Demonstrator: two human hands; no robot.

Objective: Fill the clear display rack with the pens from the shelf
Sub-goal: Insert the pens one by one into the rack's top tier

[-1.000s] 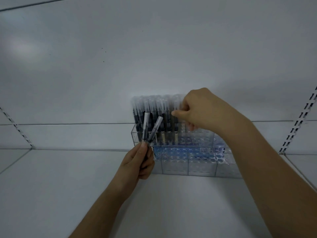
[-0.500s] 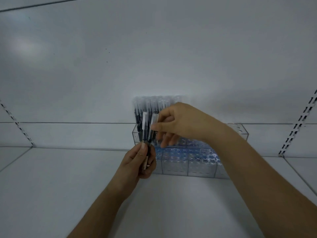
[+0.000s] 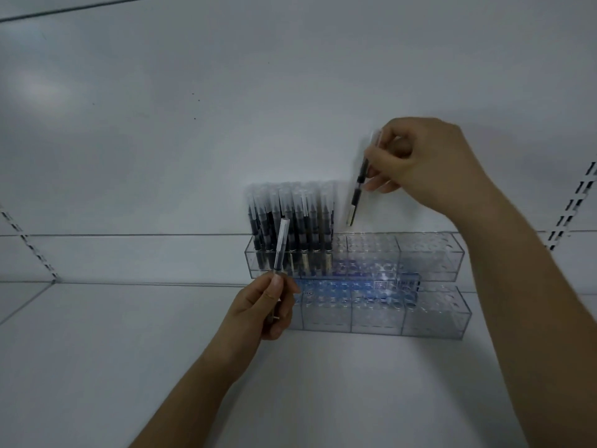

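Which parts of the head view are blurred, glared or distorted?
Head view: the pen in the right hand is smeared by motion blur; the pen in the left hand is sharper; bluish glare washes the middle of the clear display rack; wide-angle bending curves the shelf edges; light is dim and flat.

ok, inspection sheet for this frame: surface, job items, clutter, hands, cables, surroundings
surface: white shelf, bare in front of the rack.
job's things: clear display rack, two tiers; standing pens fill only the upper tier's left end; the holes to the right are empty.
clutter: nothing seen.
hands: right hand pinches a pen tip-down above the rack's empty holes; left hand grips one pen upright.
cables: nothing seen.
surroundings: white back panel; slotted uprights at the sides.
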